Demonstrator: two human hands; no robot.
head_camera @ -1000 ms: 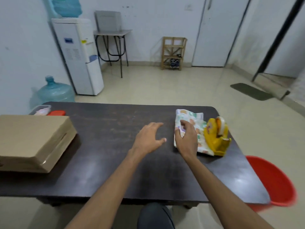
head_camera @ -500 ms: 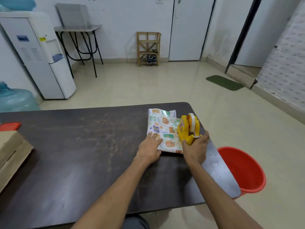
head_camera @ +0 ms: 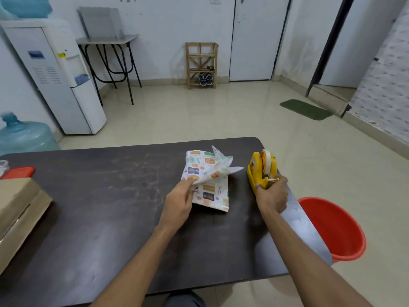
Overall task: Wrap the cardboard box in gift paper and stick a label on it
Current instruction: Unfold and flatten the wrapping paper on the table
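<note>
- On the table (head_camera: 99,207), I saw folded gift paper (head_camera: 212,196), colourfully printed, top flap raised.
- Left hand (head_camera: 177,207) pinched this flap; right hand (head_camera: 273,197) grasped the tape dispenser (head_camera: 256,171).

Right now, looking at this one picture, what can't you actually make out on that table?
Head view only:
- cardboard box: cut off by the left edge; only one corner shows.
- gift paper: folded, and the left hand pinching it covers its left edge.
- tape dispenser: near end hidden by the gripping right hand.
- red lid: blurred; nothing tells what it belongs to.
</note>
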